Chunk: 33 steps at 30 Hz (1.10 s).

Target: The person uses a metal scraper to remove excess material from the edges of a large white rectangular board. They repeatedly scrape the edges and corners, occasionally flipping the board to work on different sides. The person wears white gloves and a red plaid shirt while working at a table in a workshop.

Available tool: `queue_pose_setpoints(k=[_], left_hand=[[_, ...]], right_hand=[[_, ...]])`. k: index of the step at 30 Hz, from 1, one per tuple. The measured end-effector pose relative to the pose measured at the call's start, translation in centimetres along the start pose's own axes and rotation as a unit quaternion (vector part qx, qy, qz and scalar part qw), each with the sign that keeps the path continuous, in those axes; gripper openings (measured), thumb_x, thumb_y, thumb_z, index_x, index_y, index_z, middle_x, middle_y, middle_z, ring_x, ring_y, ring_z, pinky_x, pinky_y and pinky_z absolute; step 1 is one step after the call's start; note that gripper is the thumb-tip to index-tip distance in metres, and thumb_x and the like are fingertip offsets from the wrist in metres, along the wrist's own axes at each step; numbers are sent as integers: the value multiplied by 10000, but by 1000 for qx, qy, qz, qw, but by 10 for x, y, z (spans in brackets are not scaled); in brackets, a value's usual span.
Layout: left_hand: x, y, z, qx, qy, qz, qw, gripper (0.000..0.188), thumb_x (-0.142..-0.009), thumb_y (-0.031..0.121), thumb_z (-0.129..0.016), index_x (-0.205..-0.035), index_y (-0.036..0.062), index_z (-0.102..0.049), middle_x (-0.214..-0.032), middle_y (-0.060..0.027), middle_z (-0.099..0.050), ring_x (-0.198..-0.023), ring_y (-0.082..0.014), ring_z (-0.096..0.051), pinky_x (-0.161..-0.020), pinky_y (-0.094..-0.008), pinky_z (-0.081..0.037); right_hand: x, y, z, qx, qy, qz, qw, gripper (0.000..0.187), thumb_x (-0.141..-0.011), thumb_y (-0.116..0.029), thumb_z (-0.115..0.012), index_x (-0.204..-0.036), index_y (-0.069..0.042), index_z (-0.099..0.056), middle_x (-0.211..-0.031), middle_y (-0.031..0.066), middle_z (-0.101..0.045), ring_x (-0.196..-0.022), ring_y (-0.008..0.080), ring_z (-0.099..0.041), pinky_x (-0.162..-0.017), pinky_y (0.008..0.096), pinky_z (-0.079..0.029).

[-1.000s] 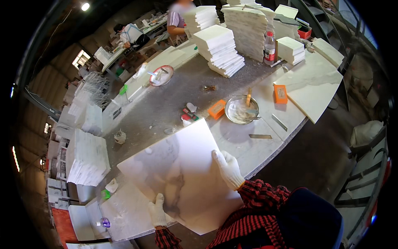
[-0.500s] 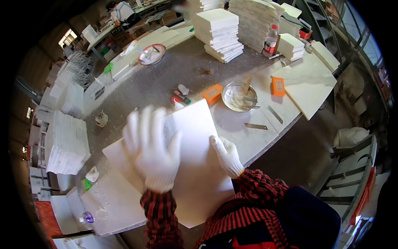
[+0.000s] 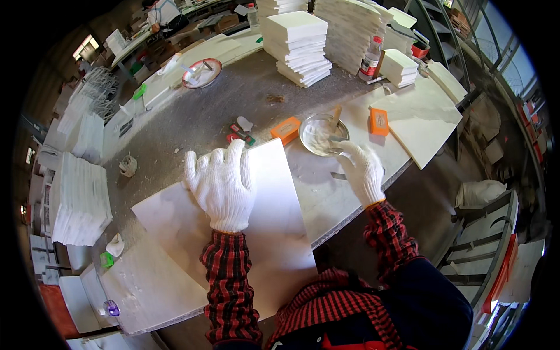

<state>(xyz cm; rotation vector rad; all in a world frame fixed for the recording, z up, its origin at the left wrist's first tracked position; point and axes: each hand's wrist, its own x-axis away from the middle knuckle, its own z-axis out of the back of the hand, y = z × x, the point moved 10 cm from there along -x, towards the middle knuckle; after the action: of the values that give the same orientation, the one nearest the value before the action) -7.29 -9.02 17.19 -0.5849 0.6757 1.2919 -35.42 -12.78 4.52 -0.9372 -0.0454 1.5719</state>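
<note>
Left hand [image 3: 221,186]: palm down, fingers slightly apart, clamped on nothing; light, even pressure seems best for steadiness.
White slab [image 3: 277,224]: under this hand, overhanging the table [image 3: 329,213] at the near edge, so weight there needs care.
Metal bowl [image 3: 302,144]: contains pale paste and a scraper [image 3: 337,138].
Right hand [image 3: 364,172]: reaching forward, fingertips at the bowl's rim; grip on scraper, I cannot tell.

Slab [image 3: 274,224] across near edge of table [image 3: 175,125], left hand [image 3: 223,188] on it. Right hand [image 3: 363,172] right of slab, by near rim of bowl [image 3: 301,142]; whether they touch, hard to tell. Bowl between left box [image 3: 285,130] and right box [image 3: 379,122]. Tile stack [image 3: 300,49] farther behind; bottle [image 3: 370,61] to its right, dish [image 3: 201,87] to its left.
</note>
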Motion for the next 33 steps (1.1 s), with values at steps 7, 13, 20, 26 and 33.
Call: queue_pose_setpoints(k=[7, 13, 20, 26, 33], left_hand=[[-1, 1, -1, 2, 4, 4, 1000, 180, -955, 290, -639, -1053, 179, -741, -838, -29, -664, -847, -242, -625, -1091, -478, -380], [0, -1, 3, 15, 7, 7, 1000, 165, -937, 270, -666, -1040, 167, -742, -823, -32, -654, -816, -242, -617, -1072, -467, -391], [5, -10, 0, 17, 26, -3, 1000, 148, -933, 280, -669, -1004, 172, -741, -778, -27, -621, -785, -237, -604, -1032, -448, -404], [5, -9, 2, 15, 39, -5, 999, 150, -939, 311, -660, -992, 191, -734, -773, -27, -620, -772, -238, -601, -1005, -434, -405], [7, -8, 2, 5, 50, -5, 999, 116, -927, 302, -676, -946, 196, -718, -744, -24, -593, -756, -241, -595, -996, -439, -410]], right_hand=[[-23, 24, -30, 197, -168, 114, 959, 310, -805, -179, -724, -1110, -234, -742, -847, 82, -682, -826, 308, -675, -698, 437, -530], [-28, 40, -27, 218, -137, 111, 960, 198, -867, -217, -680, -1038, -237, -779, -822, 96, -687, -780, 317, -677, -661, 446, -535], [15, 45, -12, -270, -119, -279, 914, 251, -986, -243, -665, -1181, -113, -757, -875, 32, -728, -647, 115, -610, -610, 278, -506], [62, -32, -46, -589, -80, -312, 742, 366, -1004, -233, -668, -1287, -1, -679, -915, 6, -686, -762, 72, -583, -696, 230, -462], [75, -68, -48, -532, -18, -281, 799, 342, -1013, -231, -658, -1255, 7, -699, -1004, 22, -724, -816, 92, -611, -759, 266, -506]])
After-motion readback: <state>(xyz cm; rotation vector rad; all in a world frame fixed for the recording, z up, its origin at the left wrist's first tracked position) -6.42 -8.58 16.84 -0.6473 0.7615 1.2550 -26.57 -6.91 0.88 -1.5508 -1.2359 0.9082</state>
